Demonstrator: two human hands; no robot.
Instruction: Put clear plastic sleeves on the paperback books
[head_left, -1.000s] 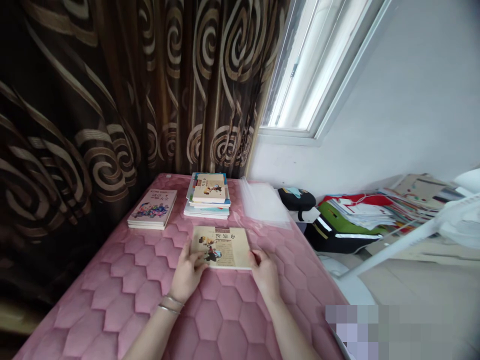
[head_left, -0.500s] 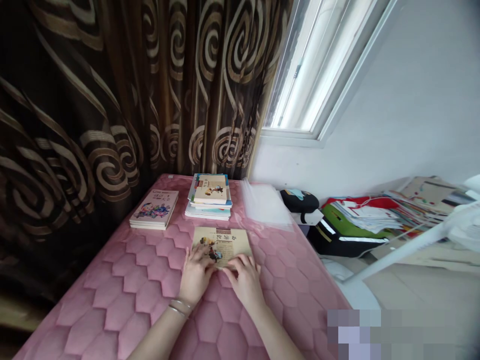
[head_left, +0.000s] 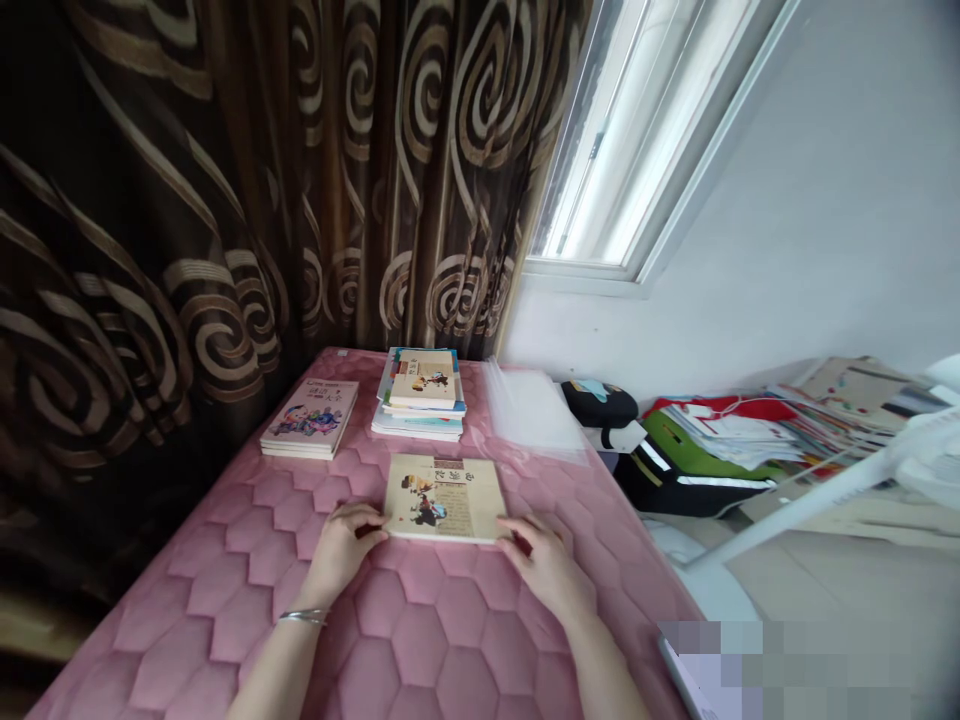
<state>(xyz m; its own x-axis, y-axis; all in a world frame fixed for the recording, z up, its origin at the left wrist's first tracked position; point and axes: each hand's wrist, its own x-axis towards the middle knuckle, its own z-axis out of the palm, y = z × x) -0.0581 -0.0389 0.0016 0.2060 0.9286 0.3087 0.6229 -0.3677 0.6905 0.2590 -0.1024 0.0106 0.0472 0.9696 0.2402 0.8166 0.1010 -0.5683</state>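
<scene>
The tan book [head_left: 450, 498] lies flat on the pink mattress [head_left: 418, 625], its underside hidden. The left hand [head_left: 346, 548] and right hand [head_left: 550, 567] are at its near corners; I can't tell whether either grip pinches it. Beyond, most lower covers in the stack [head_left: 418, 424] are hidden.

The left grip [head_left: 343, 545] and right grip [head_left: 549, 568] touch opposite sides of a Journey to the West book [head_left: 446, 500] on the mattress [head_left: 420, 640]; beyond both sits a book stack [head_left: 420, 400].
</scene>
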